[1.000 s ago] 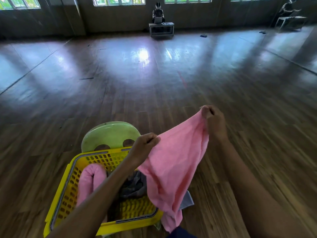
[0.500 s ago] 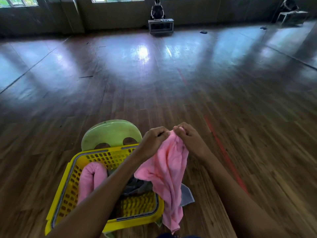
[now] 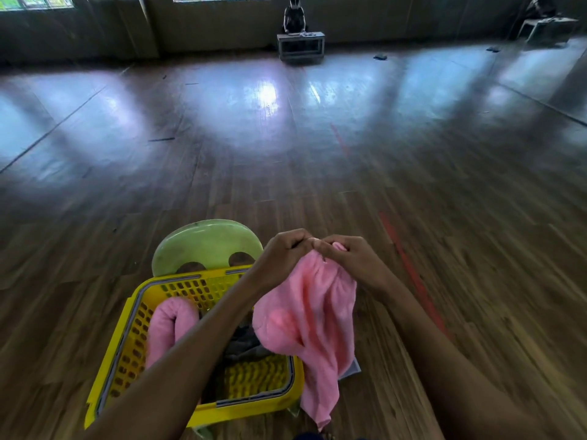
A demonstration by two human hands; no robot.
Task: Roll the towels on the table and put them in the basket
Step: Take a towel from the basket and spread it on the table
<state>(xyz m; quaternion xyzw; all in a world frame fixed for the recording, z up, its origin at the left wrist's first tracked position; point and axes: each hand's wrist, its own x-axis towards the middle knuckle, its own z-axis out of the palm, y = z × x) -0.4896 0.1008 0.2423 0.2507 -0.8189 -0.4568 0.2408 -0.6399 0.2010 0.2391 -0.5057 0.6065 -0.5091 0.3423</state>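
Together come our hands: a second ago they were spread wide with the cloth stretched between them, and now our left hand (image 3: 282, 255) and right hand (image 3: 349, 258) meet fingertip to fingertip, both pinching the gathered top edge of the pink towel (image 3: 311, 315). It hangs straight down from that double grip in loose folds, draping over the near right corner of the yellow basket (image 3: 254, 409). We see a rolled pink towel (image 3: 168, 322) bent in a U inside the basket, against its left wall, with a dark grey cloth (image 3: 244, 344) beside it. Our left forearm crosses the basket and hides much of its middle. A grey corner (image 3: 352, 369) peeks out behind the hanging towel; we cannot tell what it belongs to. Behind the basket rises a green chair back (image 3: 206, 242), its lower part hidden by the basket.
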